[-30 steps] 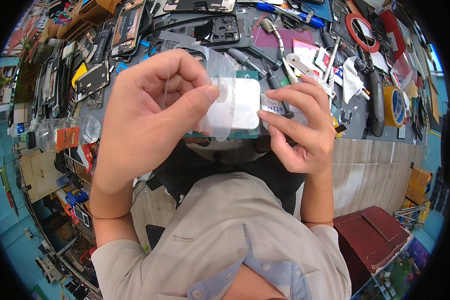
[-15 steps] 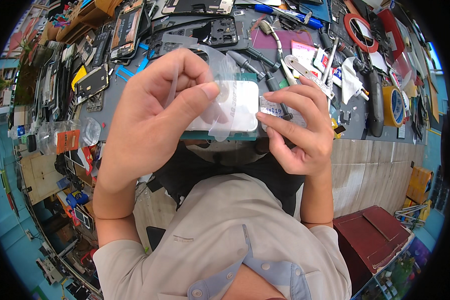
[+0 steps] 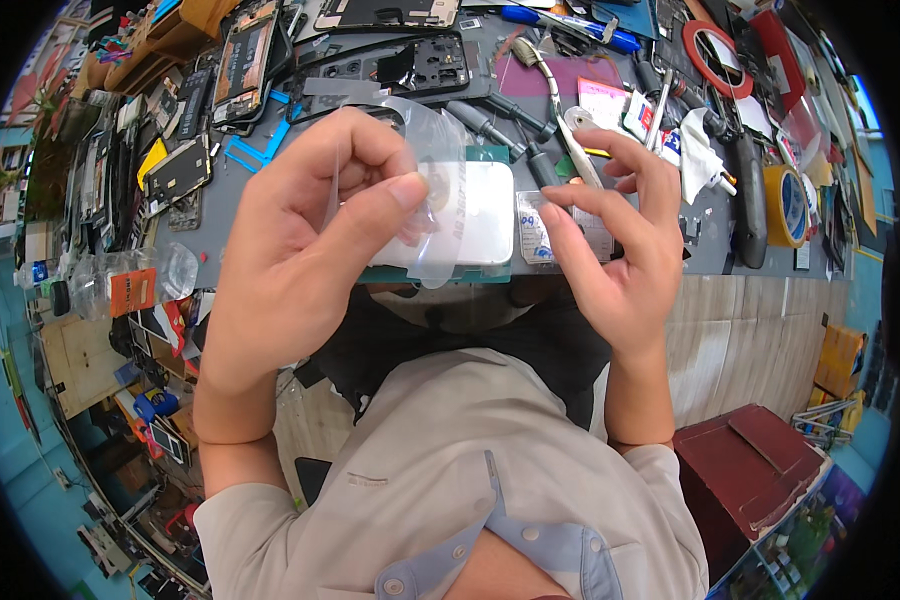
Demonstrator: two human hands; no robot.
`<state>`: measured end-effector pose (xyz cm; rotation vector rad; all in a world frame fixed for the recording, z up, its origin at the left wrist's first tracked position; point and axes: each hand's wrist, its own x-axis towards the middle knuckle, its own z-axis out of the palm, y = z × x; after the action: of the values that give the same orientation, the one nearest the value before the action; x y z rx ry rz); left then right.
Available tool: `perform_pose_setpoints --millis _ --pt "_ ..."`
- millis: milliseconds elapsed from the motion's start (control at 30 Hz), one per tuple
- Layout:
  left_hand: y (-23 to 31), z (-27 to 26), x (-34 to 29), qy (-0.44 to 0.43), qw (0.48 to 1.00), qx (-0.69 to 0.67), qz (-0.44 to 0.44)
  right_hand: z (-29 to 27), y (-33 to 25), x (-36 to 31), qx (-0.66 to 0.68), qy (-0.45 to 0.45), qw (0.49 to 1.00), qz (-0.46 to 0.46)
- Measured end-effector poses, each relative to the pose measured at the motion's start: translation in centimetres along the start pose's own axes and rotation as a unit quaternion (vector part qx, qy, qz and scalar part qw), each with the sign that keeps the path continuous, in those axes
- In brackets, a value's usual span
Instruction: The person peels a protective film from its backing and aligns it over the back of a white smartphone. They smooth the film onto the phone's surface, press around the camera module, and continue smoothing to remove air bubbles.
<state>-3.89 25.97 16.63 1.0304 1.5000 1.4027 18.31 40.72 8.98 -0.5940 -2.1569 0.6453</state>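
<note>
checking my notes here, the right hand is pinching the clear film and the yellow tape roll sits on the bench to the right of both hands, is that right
Not quite: the head view shows the left hand, not the right hand, pinching the clear film. The yellow tape roll does sit on the bench to the right of both.

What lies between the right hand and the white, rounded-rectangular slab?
In the head view, part of a pale rectangular card with blue handwriting shows between the right hand and the slab.
</note>
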Motion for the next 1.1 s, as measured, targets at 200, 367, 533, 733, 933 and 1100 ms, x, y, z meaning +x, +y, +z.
perform_pose_setpoints --millis 200,367,533,733,933,1100 --pt "0.0 0.2 -0.2 0.017 1.000 0.006 0.002 0.9 -0.4 0.4 -0.031 -0.001 0.999 0.041" --pt "-0.2 0.0 -0.2 0.017 1.000 0.016 0.008 1.4 -0.4 0.5 -0.016 -0.002 0.999 0.035" --pt "-0.4 -0.4 -0.3 0.004 1.000 0.005 0.018 1.4 -0.3 0.6 -0.020 -0.016 0.998 0.050" --pt "-0.7 -0.3 -0.4 0.010 1.000 0.006 0.026 1.6 -0.2 0.7 0.001 -0.026 0.997 0.076" --pt "-0.8 -0.1 -0.4 0.027 1.000 0.000 0.012 1.5 0.0 0.9 0.031 -0.040 0.994 0.092" --pt "-1.0 -0.2 -0.5 0.023 1.000 -0.013 0.017 1.6 0.1 0.9 0.057 -0.036 0.992 0.103"
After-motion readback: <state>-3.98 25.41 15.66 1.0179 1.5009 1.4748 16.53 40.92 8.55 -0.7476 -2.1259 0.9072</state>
